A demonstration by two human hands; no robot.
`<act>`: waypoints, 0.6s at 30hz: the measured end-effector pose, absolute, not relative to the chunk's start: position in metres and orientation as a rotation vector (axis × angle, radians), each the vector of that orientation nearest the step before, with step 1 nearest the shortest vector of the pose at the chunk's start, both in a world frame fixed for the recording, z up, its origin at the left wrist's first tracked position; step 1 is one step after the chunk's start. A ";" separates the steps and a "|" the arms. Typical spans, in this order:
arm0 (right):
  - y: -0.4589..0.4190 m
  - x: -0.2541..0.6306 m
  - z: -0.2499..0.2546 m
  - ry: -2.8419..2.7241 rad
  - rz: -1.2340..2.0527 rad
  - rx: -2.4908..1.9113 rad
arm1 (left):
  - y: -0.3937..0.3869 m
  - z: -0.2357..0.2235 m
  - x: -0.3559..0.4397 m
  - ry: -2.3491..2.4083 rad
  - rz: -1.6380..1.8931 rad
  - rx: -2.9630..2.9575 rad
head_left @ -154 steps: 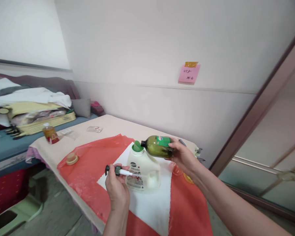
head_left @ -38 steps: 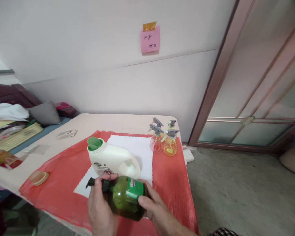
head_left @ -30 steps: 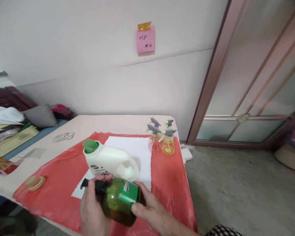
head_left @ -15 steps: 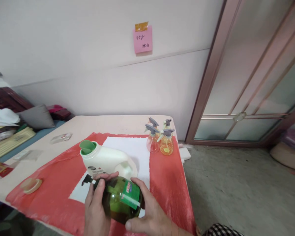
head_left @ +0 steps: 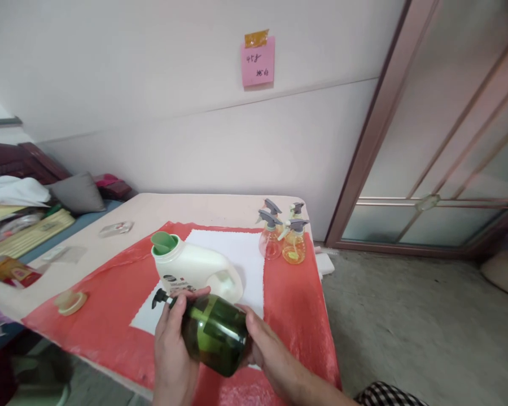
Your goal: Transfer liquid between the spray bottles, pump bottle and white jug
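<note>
A dark green pump bottle lies tilted between my hands, its black pump head pointing left. My left hand is wrapped round the neck end below the pump. At the base end, my right hand grips the bottle, with some fingers hidden behind it. The bottle's side facing me shows no bright label. Just behind it, a white handled jug stands on the white sheet, and a green scoop or cup sits in its mouth.
Several spray bottles stand near the table's right back edge. On the red cloth at left lies a round cap. A bottle of amber liquid lies farther left. A pink note is taped to the wall.
The green bottle has been rolled in my hands, so its bright green label has turned out of sight. My view has shifted slightly left.
</note>
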State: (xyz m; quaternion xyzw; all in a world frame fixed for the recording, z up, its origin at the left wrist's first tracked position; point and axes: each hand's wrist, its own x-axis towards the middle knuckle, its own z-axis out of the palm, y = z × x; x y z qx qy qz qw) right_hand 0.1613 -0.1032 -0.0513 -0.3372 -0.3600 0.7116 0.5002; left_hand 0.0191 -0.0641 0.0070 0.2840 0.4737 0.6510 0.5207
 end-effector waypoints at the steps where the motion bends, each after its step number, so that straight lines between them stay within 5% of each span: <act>1: -0.103 0.163 -0.051 -0.899 1.671 -0.834 | -0.063 0.007 0.019 1.141 1.585 0.669; 18: -0.099 0.160 -0.052 -0.800 1.784 -0.738 | -0.065 0.007 0.021 1.106 1.626 0.694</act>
